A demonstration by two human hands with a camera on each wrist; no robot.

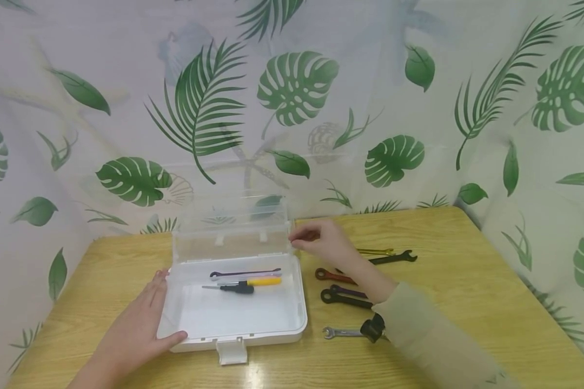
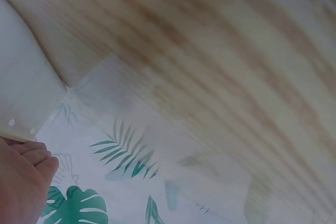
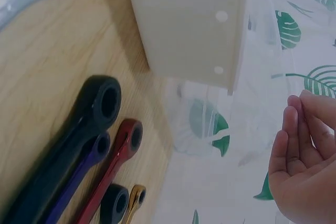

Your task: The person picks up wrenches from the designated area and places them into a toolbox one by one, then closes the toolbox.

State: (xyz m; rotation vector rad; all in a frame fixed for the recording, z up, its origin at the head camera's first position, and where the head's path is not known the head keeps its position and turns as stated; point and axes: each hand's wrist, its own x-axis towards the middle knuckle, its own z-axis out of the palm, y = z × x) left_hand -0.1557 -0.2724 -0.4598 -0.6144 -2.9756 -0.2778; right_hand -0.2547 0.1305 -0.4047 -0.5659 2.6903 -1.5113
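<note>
A white plastic box (image 1: 238, 319) lies on the table with its clear lid (image 1: 238, 240) raised at the back. Inside it are a purple wrench (image 1: 245, 273), a yellow-handled screwdriver (image 1: 264, 281) and a black-handled screwdriver (image 1: 237, 289). My left hand (image 1: 138, 319) rests along the box's left side, fingers fairly straight and thumb at the front corner. At the lid's right edge, my right hand (image 1: 328, 243) pinches the clear plastic between thumb and fingertips. The right wrist view shows those fingertips (image 3: 294, 100) drawn together.
Right of the box lie several wrenches, among them a red one (image 1: 323, 274), a black one (image 1: 404, 256) and a silver one (image 1: 343, 333), partly under the right forearm. The front latch (image 1: 232, 351) hangs down. A leaf-patterned cloth (image 1: 345, 108) stands behind the wooden table (image 1: 491, 302).
</note>
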